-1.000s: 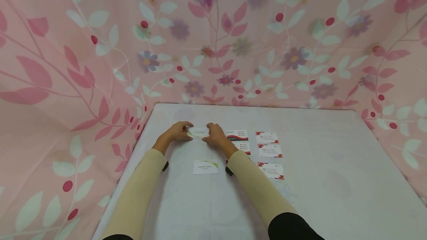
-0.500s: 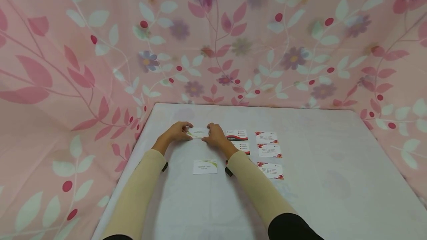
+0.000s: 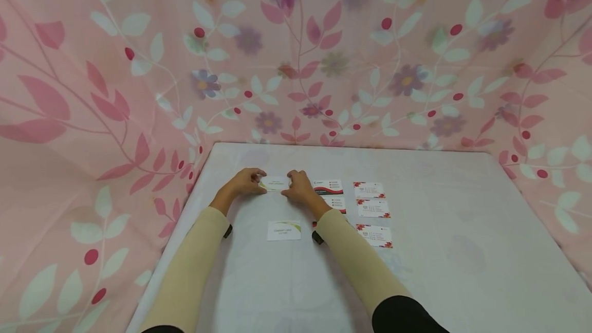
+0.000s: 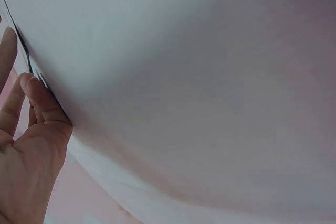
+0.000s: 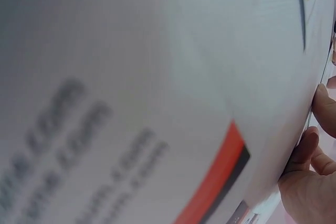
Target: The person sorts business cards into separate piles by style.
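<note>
Near the far left of the table, a white business card with green curves [image 3: 275, 184] lies between both hands. The left hand [image 3: 245, 181] holds its left edge, with thumb and index finger at the corners. Opposite it, the right hand [image 3: 300, 186] grips the right edge the same way. In the left wrist view, fingertips of the left hand [image 4: 39, 129] meet at the card's dark edge. The right wrist view shows the right hand [image 5: 307, 177] low over the table, beside a card with a red and black stripe [image 5: 212, 179]. A second green-curved card [image 3: 284, 230] lies nearer the person.
Right of the hands, red-and-black cards [image 3: 328, 187] form a column partly hidden by the right arm. Further right is a column of three red-leaf cards [image 3: 372, 208]. White cloth covers the table [image 3: 462, 209]; a pink floral curtain [image 3: 296, 66] stands behind it.
Almost nothing differs. Both hands stay at the card's edges, and the view shifts only very slightly.
</note>
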`<action>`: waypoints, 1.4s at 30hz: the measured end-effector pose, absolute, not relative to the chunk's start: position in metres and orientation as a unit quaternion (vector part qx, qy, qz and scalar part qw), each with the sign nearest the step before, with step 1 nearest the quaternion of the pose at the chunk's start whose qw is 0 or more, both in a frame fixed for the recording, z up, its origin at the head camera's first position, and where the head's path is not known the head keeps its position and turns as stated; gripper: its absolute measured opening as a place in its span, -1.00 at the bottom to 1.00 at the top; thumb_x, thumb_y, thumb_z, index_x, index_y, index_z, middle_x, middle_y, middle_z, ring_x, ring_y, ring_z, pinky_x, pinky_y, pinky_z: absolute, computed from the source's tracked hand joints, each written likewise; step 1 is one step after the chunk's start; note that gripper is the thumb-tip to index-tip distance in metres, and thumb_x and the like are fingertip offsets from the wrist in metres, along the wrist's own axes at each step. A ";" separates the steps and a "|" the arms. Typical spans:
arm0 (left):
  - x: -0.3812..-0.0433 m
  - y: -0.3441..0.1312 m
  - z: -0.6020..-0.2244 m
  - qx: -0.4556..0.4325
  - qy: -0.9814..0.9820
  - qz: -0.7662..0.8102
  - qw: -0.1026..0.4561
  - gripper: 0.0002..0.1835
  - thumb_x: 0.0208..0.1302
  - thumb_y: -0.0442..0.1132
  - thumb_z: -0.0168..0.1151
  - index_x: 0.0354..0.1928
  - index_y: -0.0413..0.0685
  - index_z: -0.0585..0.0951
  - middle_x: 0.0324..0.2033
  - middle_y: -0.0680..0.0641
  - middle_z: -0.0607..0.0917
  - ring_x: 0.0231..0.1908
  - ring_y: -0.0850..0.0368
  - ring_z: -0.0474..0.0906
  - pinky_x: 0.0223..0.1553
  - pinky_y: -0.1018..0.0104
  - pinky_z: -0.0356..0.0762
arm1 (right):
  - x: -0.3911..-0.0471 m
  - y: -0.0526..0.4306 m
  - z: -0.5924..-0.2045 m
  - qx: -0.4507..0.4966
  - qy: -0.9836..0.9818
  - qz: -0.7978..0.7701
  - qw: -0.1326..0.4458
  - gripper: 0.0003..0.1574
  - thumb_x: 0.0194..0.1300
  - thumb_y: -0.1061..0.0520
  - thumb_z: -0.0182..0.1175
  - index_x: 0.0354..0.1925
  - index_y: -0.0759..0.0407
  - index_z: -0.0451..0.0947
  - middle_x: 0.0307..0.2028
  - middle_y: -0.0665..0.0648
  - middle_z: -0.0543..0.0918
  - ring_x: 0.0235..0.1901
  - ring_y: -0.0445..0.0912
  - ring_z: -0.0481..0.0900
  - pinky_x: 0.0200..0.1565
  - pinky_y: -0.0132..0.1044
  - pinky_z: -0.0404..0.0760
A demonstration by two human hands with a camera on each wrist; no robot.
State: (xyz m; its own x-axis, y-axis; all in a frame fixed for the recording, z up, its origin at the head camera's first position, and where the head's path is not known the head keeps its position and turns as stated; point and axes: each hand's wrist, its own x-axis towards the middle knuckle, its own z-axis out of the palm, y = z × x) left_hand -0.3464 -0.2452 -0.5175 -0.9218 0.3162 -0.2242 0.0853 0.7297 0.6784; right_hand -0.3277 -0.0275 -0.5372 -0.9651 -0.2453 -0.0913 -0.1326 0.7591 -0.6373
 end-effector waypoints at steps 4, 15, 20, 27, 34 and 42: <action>-0.347 -0.245 -0.519 0.103 0.913 0.359 0.164 -0.39 0.08 -0.24 0.51 0.20 -0.18 0.55 -0.25 -0.10 0.54 -0.30 0.11 0.40 -0.23 0.32 0.37 | -0.327 -0.025 -0.535 -0.095 0.928 -0.346 0.096 -0.24 0.17 0.05 0.43 0.25 0.28 0.39 -0.05 0.22 0.48 -0.06 -0.01 0.42 0.15 -0.14 0.45; -0.346 -0.239 -0.518 0.112 0.920 0.336 0.167 -0.42 0.10 -0.25 0.49 0.20 -0.14 0.57 -0.27 -0.10 0.52 -0.31 0.10 0.37 -0.26 0.31 0.34 | -0.325 -0.023 -0.535 -0.074 0.920 -0.367 0.116 -0.24 0.19 0.07 0.42 0.27 0.26 0.38 -0.09 0.18 0.45 -0.12 -0.05 0.43 0.05 -0.19 0.46; -0.349 -0.239 -0.523 0.120 0.922 0.329 0.167 -0.43 0.11 -0.24 0.48 0.21 -0.09 0.59 -0.24 -0.12 0.54 -0.32 0.11 0.38 -0.28 0.32 0.34 | -0.325 -0.023 -0.536 -0.073 0.923 -0.361 0.113 -0.22 0.18 0.06 0.42 0.29 0.25 0.38 -0.01 0.20 0.43 -0.05 -0.03 0.42 0.09 -0.18 0.46; -0.350 -0.238 -0.522 0.124 0.922 0.322 0.177 -0.41 0.12 -0.26 0.47 0.25 -0.03 0.58 -0.21 -0.13 0.55 -0.33 0.10 0.38 -0.30 0.32 0.36 | -0.325 -0.022 -0.538 -0.067 0.919 -0.371 0.114 -0.14 0.18 0.07 0.42 0.35 0.26 0.31 0.06 0.22 0.41 -0.05 -0.03 0.43 0.13 -0.17 0.45; -0.350 -0.237 -0.520 0.135 0.925 0.304 0.183 -0.40 0.14 -0.23 0.46 0.27 -0.01 0.56 -0.16 -0.17 0.59 -0.30 0.08 0.42 -0.27 0.32 0.39 | -0.326 -0.022 -0.539 -0.074 0.924 -0.358 0.116 -0.06 0.20 0.08 0.41 0.41 0.29 0.22 0.07 0.19 0.50 -0.03 -0.05 0.44 0.17 -0.17 0.46; -0.347 -0.240 -0.519 0.149 0.929 0.297 0.163 -0.40 0.14 -0.24 0.45 0.27 -0.05 0.56 -0.09 -0.24 0.63 -0.20 0.01 0.49 -0.15 0.22 0.45 | -0.326 -0.025 -0.535 -0.100 0.923 -0.355 0.111 -0.21 0.22 0.10 0.38 0.33 0.27 0.35 0.02 0.18 0.48 -0.03 -0.05 0.42 0.14 -0.17 0.46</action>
State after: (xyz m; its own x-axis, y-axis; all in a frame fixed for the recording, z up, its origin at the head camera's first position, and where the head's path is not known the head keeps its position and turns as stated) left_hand -0.3466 -0.2404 -0.5187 -0.9022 0.3738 -0.2150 0.1796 0.7789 0.6009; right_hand -0.3257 -0.0246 -0.5353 -0.9553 -0.2636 -0.1339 -0.1061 0.7284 -0.6769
